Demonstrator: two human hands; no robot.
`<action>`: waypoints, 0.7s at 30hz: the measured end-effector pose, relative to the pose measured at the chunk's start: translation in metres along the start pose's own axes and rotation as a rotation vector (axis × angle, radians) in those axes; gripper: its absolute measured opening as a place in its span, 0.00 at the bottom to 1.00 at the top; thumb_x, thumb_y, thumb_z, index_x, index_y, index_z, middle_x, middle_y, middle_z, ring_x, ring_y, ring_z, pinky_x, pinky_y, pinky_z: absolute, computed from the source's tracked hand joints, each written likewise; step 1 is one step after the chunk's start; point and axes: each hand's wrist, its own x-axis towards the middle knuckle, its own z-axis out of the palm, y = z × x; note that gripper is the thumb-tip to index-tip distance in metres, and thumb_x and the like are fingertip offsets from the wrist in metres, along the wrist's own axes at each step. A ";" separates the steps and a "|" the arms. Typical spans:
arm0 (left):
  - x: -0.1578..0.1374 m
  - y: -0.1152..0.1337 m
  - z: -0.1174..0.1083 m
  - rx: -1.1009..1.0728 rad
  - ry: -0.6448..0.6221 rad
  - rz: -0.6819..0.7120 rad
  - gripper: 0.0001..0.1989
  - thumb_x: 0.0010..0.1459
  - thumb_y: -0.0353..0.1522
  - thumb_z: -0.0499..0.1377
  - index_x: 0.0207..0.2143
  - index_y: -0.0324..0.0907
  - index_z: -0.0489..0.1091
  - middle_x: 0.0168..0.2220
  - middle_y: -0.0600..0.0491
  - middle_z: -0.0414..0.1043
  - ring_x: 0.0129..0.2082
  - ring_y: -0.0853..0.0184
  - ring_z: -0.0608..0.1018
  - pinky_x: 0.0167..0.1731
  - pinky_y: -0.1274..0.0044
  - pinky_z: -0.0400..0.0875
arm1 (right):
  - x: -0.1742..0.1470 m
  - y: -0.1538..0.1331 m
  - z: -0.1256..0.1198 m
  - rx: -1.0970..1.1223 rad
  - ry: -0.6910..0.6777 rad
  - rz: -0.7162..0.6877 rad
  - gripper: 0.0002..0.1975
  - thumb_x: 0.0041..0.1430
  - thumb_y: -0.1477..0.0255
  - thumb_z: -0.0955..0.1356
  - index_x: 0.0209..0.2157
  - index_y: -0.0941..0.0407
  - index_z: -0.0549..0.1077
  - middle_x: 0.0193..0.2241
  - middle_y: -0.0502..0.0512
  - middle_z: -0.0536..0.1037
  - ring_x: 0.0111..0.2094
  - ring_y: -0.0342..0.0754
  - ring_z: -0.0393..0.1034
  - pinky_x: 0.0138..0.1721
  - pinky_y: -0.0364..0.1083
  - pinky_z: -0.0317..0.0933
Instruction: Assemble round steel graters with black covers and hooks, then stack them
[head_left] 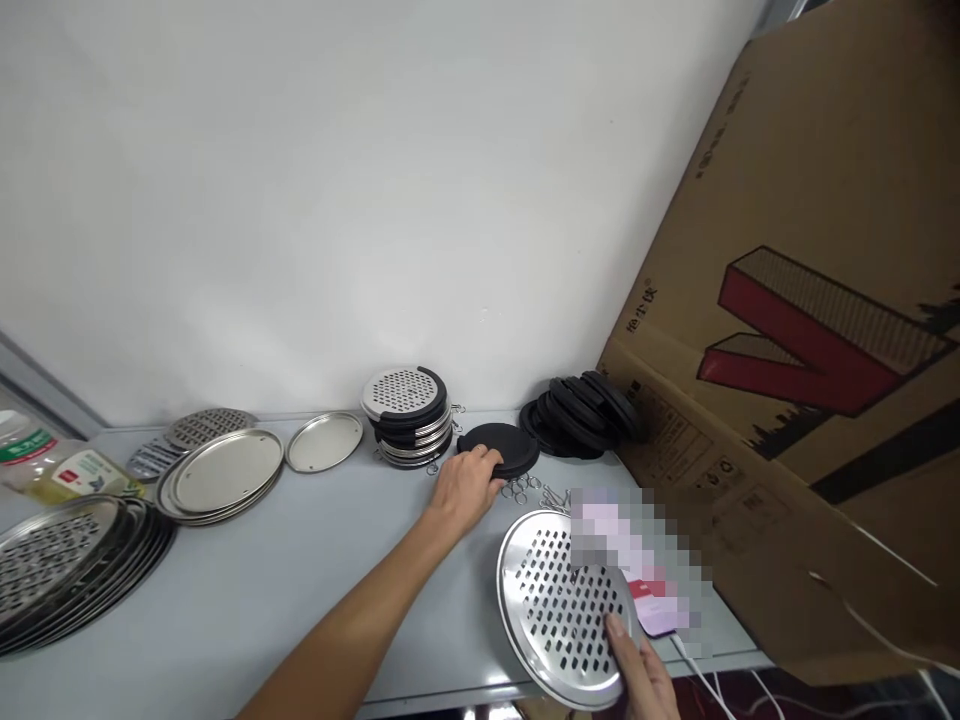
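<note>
My right hand (643,672) grips a round perforated metal grater plate (564,612) by its lower right edge, thumb on top, tilted over the front of the table. Stretched forward, my left hand (468,484) has its fingers curled over the near edge of a black round cover (501,447) lying on the table. Small metal rings and clasps (519,489) are scattered just in front of that cover. Left of it stands a stack of grater plates with black rims (406,420), and to its right black round covers (581,415) lie in a leaning pile.
Plain metal discs (229,470) and a single disc (325,442) rest on the grey table (285,590). Perforated plates (56,560) are stacked at far left near a plastic jar (71,470). A large cardboard box (810,350) borders the right; a pixelated phone-like object (664,612) has a cable.
</note>
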 end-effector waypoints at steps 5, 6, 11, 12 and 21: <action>-0.045 -0.008 -0.044 -0.105 0.113 0.106 0.10 0.62 0.36 0.59 0.46 0.47 0.71 0.45 0.51 0.75 0.42 0.61 0.77 0.42 0.71 0.70 | -0.003 -0.011 0.007 0.041 -0.050 -0.027 0.23 0.50 0.58 0.75 0.45 0.55 0.75 0.35 0.58 0.84 0.45 0.61 0.77 0.44 0.57 0.72; -0.059 -0.014 -0.052 -0.135 0.124 0.134 0.09 0.61 0.35 0.60 0.44 0.47 0.71 0.44 0.52 0.75 0.43 0.61 0.77 0.43 0.71 0.70 | -0.003 -0.013 0.007 0.055 -0.043 -0.033 0.23 0.50 0.58 0.75 0.45 0.55 0.75 0.35 0.58 0.84 0.45 0.61 0.77 0.44 0.56 0.72; -0.142 -0.060 -0.074 -0.116 -0.026 0.127 0.07 0.56 0.28 0.60 0.38 0.48 0.71 0.47 0.53 0.74 0.46 0.61 0.76 0.47 0.70 0.70 | -0.010 -0.020 0.009 0.082 -0.023 -0.034 0.27 0.49 0.59 0.76 0.49 0.55 0.73 0.34 0.56 0.84 0.43 0.60 0.78 0.44 0.56 0.72; -0.158 -0.070 -0.074 -0.100 -0.076 0.106 0.07 0.57 0.28 0.60 0.38 0.49 0.71 0.49 0.53 0.74 0.47 0.60 0.76 0.47 0.69 0.70 | -0.013 -0.020 0.012 0.076 -0.035 -0.032 0.29 0.49 0.59 0.76 0.50 0.55 0.73 0.34 0.56 0.84 0.42 0.60 0.78 0.43 0.56 0.72; -0.232 -0.117 -0.072 -0.079 -0.135 0.016 0.22 0.61 0.29 0.55 0.53 0.60 0.70 0.63 0.57 0.65 0.58 0.58 0.72 0.58 0.63 0.67 | -0.041 0.006 0.061 -0.269 -0.293 -0.151 0.32 0.46 0.55 0.76 0.50 0.56 0.74 0.41 0.60 0.82 0.45 0.59 0.76 0.44 0.52 0.70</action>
